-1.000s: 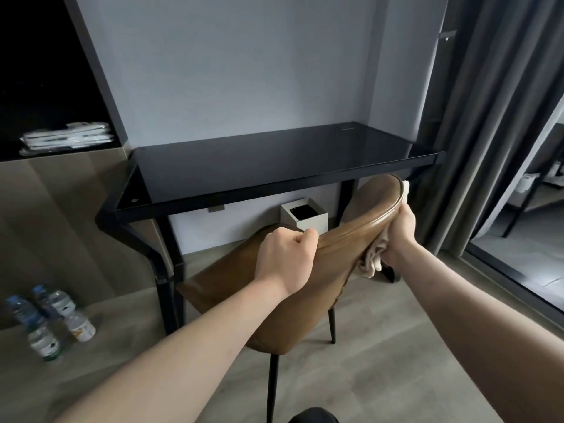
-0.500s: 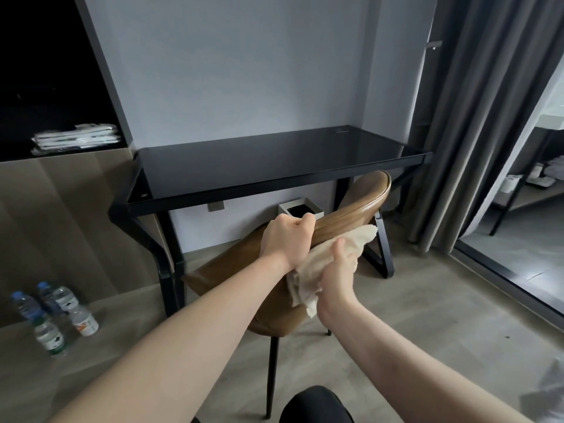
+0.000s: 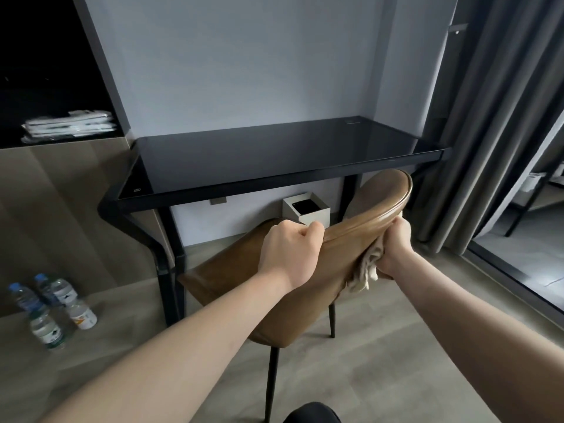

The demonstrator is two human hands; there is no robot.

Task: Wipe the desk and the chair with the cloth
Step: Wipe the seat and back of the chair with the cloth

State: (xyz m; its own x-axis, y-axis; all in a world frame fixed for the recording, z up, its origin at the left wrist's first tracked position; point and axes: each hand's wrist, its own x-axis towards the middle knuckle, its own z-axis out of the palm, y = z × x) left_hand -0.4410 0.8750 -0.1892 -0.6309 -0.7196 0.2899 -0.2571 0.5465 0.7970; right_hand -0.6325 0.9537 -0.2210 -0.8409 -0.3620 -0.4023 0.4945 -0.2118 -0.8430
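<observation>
Centre of the frame: left hand (image 3: 290, 254), fingers (image 3: 314, 228) curled tight over the top edge of the brown chair (image 3: 274, 288) backrest, gripping it, knuckles up. Just right of centre: right hand (image 3: 396, 248), fingers clenched around a bunched cream cloth (image 3: 364, 270), pressing it against the rear face of the backrest just under its rim; loose folds of the cloth hanging below the palm. Fingertips of the right hand hidden behind the cloth and the rim. Chair tilted, its upper corner reaching up to the front edge of the black glass desk (image 3: 274, 154) across the middle of the frame. Under the desk, a white bin (image 3: 306, 209) on the floor. Lower left: several water bottles (image 3: 52, 306) standing on the wooden floor. Right edge: grey curtain (image 3: 488, 117).
</observation>
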